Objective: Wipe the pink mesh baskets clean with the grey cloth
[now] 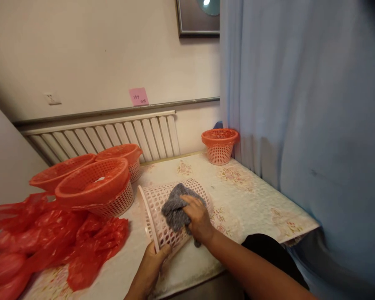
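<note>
A pale pink perforated basket lies on its side on the table, its open rim facing left. My left hand grips the lower part of that rim, thumb on the outside and the other fingers partly hidden. A grey cloth is bunched against the upper side of the basket. My right hand is closed on the cloth and presses it to the basket wall.
Several baskets with red liners stand at the left, beside crumpled red plastic bags. Another red-lined basket is at the back right. The flowered tablecloth meets a radiator behind and a blue curtain at right.
</note>
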The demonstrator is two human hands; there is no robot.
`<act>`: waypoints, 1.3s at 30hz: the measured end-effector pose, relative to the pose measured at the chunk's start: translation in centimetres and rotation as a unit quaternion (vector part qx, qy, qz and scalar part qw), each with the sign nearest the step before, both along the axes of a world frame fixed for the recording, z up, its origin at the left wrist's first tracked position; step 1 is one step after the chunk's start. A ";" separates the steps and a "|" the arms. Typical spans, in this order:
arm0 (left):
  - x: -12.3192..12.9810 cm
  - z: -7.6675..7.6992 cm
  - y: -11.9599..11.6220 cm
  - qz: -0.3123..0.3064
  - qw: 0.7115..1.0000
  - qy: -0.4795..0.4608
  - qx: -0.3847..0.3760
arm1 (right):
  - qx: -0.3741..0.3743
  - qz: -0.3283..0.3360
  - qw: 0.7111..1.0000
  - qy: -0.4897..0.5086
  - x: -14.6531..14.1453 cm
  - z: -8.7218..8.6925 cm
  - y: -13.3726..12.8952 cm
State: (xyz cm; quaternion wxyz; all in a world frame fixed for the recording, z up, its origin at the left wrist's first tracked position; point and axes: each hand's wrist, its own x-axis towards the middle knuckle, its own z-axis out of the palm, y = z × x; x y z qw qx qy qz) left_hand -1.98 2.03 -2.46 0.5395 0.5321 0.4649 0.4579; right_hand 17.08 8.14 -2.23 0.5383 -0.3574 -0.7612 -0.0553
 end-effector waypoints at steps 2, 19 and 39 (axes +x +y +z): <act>-0.4 -0.6 0.1 0.007 1.000 0.006 -0.002 | -0.038 -0.053 0.996 0.055 1.6 -0.3 1.8; -0.4 -1.7 -0.4 -0.116 0.990 0.078 0.025 | -0.055 -0.030 0.996 0.065 0.3 0.7 0.5; -0.9 -1.1 1.2 -0.090 0.996 -0.014 0.006 | -0.082 -0.156 0.973 0.150 3.8 -2.2 4.5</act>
